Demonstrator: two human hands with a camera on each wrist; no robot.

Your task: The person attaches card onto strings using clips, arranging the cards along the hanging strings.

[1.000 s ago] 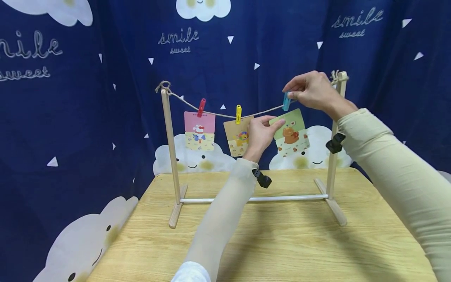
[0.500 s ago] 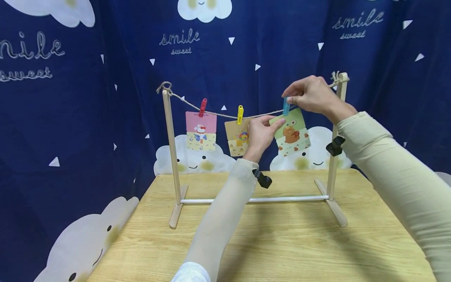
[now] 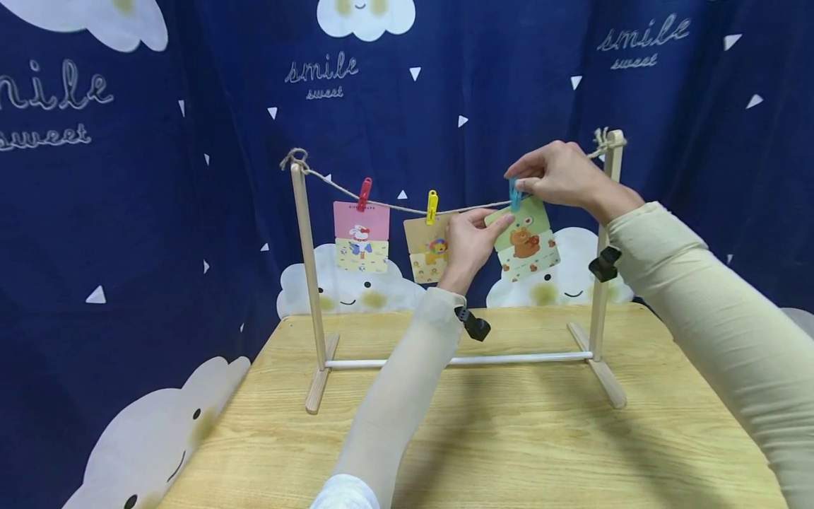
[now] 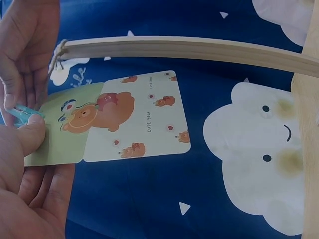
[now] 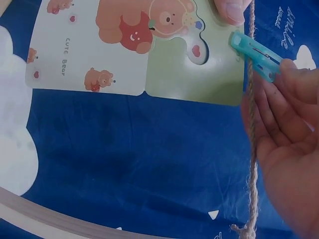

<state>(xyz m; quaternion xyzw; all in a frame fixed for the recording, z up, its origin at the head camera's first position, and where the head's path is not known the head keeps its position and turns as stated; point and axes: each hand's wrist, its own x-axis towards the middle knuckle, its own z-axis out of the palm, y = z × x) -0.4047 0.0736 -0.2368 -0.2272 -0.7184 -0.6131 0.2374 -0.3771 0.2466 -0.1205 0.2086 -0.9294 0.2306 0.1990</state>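
My left hand (image 3: 473, 244) pinches a green and cream bear card (image 3: 525, 240) near its upper left corner, thumb in front. Tilted slightly, the card hangs just below the twine (image 5: 252, 124). Above it, my right hand (image 3: 562, 175) pinches a blue clothespin (image 5: 256, 55) between thumb and fingers. In the right wrist view the clothespin's tip overlaps the card's top edge and crosses the twine; whether it clamps them I cannot tell. A red clothespin (image 3: 364, 194) holds a pink rabbit card (image 3: 361, 237) on the line. A yellow clothespin (image 3: 432, 207) holds a tan lion card (image 3: 422, 247), partly behind my left hand.
Two wooden posts (image 3: 308, 261) carry the twine, tied at their tops. A white rod (image 3: 521, 358) joins their feet on the wooden table (image 3: 509, 438). Behind hangs a dark blue curtain (image 3: 222, 184) with cloud prints.
My right hand has lowered the blue clothespin a little, down over the twine and the card's top edge. The left hand and the bear card stay nearly still.
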